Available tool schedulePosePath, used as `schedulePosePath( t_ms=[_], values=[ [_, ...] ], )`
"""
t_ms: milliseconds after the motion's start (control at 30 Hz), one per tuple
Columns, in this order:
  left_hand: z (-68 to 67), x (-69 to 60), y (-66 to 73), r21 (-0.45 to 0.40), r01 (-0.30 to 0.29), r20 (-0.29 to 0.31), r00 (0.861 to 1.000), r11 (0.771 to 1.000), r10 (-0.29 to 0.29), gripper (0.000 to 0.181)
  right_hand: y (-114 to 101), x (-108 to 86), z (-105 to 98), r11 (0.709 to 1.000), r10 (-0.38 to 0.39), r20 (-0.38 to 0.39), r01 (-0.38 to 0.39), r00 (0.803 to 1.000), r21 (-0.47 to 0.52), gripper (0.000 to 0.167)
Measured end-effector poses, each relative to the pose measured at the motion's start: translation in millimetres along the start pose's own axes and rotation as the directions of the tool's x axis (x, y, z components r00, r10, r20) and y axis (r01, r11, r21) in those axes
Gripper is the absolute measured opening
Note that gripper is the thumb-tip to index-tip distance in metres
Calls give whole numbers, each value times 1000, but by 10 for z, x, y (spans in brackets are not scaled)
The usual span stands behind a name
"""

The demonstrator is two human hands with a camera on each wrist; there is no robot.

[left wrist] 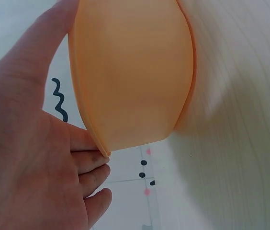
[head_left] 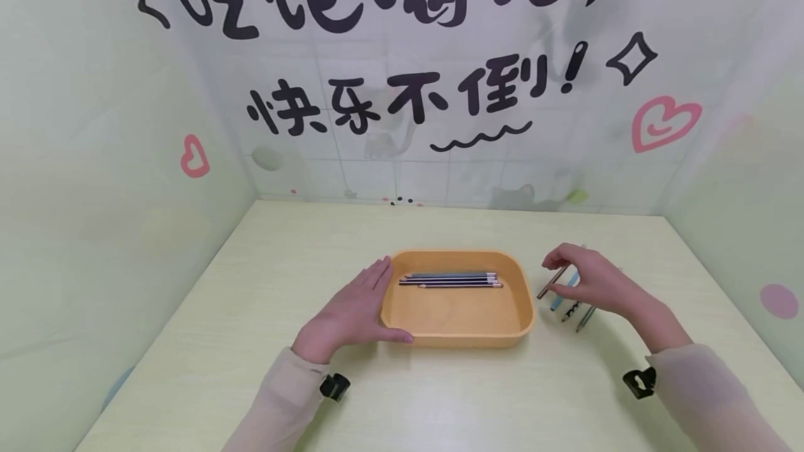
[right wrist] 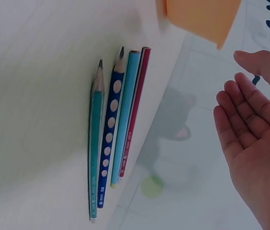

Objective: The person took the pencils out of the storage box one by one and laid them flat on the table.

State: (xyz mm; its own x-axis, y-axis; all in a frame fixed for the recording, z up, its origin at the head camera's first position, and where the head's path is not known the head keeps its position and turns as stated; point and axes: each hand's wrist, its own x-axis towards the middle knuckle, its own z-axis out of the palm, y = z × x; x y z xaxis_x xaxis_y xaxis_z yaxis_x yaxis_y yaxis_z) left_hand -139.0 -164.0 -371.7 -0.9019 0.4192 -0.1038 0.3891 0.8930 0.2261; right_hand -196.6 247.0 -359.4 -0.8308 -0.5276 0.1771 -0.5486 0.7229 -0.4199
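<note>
My left hand (head_left: 348,312) spans the left side of an orange tray (head_left: 458,342). Its extended fingers touch the left rim, and the thumb lies along the front corner. Inside the tray, several pencils (head_left: 461,286) lie side by side near the back. To the tray's right, my right hand (head_left: 597,281) hovers with loosely bent fingers over a small row of pencils, holding none of them. That row has a red pencil (right wrist: 135,112), a light blue one (right wrist: 125,120), a dark blue dotted one (right wrist: 109,132) and a green one (right wrist: 96,139).
The pale wooden table (head_left: 301,250) is bounded by a printed back wall (head_left: 440,173) and side walls. Black bands (head_left: 335,387) sit at both wrists by the light sleeves.
</note>
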Motion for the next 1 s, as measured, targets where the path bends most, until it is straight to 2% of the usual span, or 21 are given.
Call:
schedulePosePath(
  t_ms=[267,467,600,1000],
  values=[
    [2,-4,-9,-7,-5,-6,1000,1000,5,127,-171,165,86,993,-21,43,15,999,120,32],
    [5,2,-8,-6,-6,-7,1000,1000,6,127,-304,298,188,989,-73,62,64,995,134,33],
    [0,3,-8,-1,-7,-7,1000,1000,7,127,-392,385,265,980,-107,80,92,991,177,32],
    [7,-1,-4,12,-9,-8,1000,1000,9,127,-528,565,501,959,-174,123,140,977,247,33]
  ],
)
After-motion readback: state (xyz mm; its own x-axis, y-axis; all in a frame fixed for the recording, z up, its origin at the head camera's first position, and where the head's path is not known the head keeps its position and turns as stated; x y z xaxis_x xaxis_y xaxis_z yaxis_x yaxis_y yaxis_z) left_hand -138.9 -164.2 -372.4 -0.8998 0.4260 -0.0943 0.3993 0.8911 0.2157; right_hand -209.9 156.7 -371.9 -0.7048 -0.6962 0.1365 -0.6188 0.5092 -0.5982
